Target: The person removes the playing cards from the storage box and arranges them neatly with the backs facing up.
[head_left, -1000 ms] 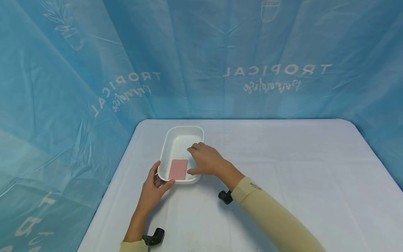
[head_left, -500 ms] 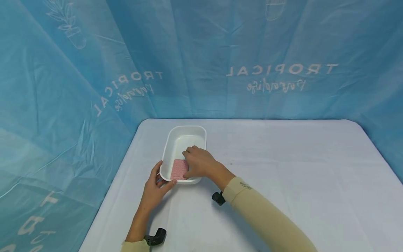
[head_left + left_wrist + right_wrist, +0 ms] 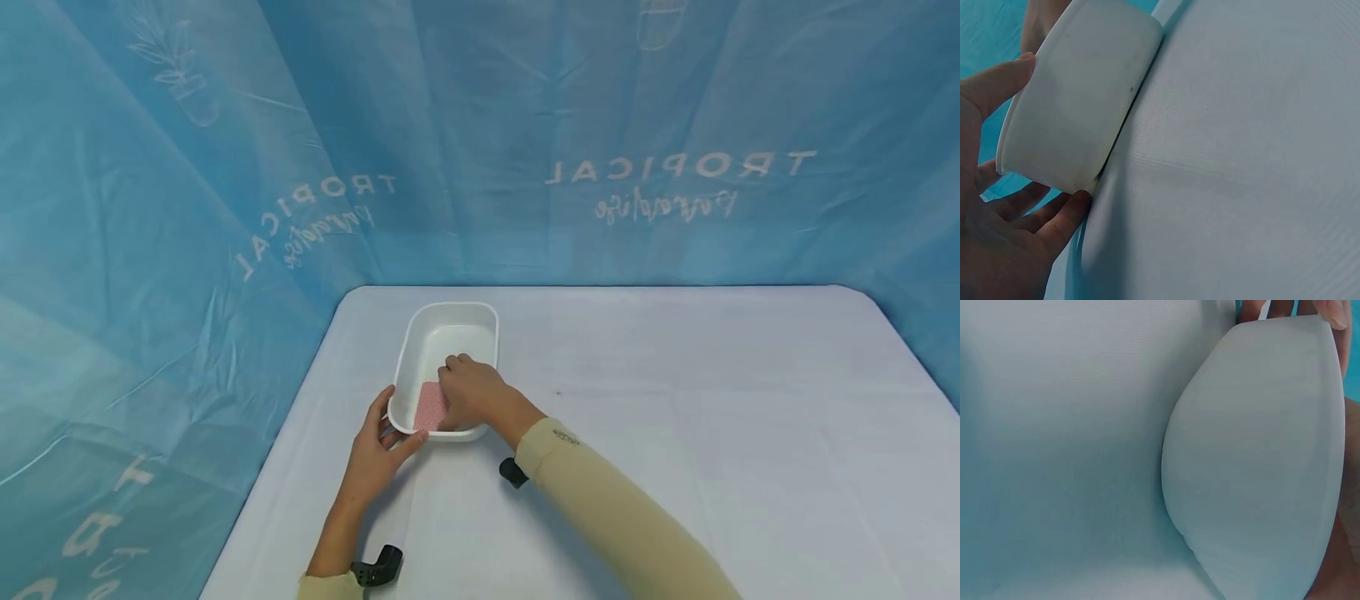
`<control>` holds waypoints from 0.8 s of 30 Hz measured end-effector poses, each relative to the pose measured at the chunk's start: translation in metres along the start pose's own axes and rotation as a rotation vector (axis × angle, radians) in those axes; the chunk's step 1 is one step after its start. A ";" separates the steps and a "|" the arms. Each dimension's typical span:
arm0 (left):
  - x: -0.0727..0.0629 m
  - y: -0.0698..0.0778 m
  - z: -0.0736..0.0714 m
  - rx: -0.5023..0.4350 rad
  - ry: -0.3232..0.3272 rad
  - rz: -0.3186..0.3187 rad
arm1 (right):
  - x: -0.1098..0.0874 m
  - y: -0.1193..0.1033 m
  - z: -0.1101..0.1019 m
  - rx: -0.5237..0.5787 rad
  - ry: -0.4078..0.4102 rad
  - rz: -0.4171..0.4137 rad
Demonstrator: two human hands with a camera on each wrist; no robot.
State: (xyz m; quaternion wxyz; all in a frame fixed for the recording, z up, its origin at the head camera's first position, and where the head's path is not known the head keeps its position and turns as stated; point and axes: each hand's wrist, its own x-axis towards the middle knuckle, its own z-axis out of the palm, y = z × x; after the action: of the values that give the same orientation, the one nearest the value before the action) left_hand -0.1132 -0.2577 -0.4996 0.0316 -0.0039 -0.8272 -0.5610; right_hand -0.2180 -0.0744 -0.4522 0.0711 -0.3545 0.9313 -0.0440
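Observation:
A deep white rectangular tray (image 3: 486,329) with rounded corners stands on the table. My left hand (image 3: 373,458) holds its near left corner, thumb at the rim and fingers against the side. The left wrist view shows that grip on the tray's outer wall (image 3: 1079,94). Inside, at the near end, lies a red-patterned playing card deck (image 3: 430,406), back up. My right hand (image 3: 474,392) reaches over the tray's right rim and grips the deck, thumb at its near end and fingers at its far end. The hand hides the deck's right part. In the right wrist view, the tray wall (image 3: 1254,444) hides most of that hand.
A white cloth covers the table (image 3: 675,417). Blue printed curtains (image 3: 480,167) hang behind it and along the left side. Black wrist cameras (image 3: 378,567) are worn on both wrists. The tray stands toward the table's back left.
My right hand has moved left and down over the deck, its thumb and fingers closing at the deck's ends. The left hand keeps its hold on the tray. The head view has shifted slightly.

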 end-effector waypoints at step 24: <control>0.000 0.003 0.001 0.008 0.005 -0.022 | 0.022 -0.013 0.008 0.019 -0.066 0.018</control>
State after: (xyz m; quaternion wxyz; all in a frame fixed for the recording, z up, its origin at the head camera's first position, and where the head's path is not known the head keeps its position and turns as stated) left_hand -0.1128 -0.2559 -0.4974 0.0273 0.0067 -0.8294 -0.5580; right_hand -0.2243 -0.0994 -0.4603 0.1056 -0.3467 0.9311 -0.0405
